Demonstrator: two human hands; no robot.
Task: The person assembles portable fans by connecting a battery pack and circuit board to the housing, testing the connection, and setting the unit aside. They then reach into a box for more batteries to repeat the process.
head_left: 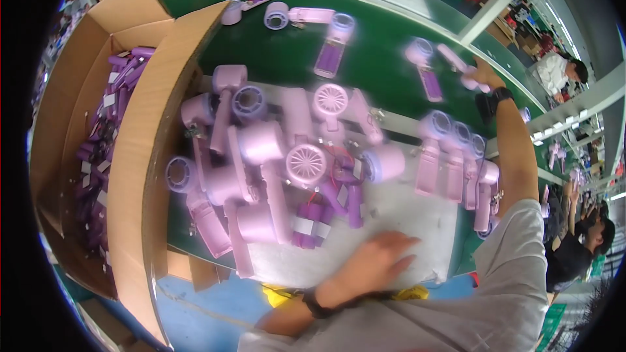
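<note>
The left hand [373,261] has loose, seemingly empty fingers over the white mat [417,218]. A pink fan [451,57] is at the right hand's [481,75] fingertips; blur hides any grip. Steadying its handle seems wise.

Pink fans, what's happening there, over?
Left hand over pale mat, seemingly empty. Right hand at pink casing, grip blurred. Fan pile crowds mat's left.

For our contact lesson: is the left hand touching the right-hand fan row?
Apart: the head view shows pale surface between the left hand and fan row.
</note>
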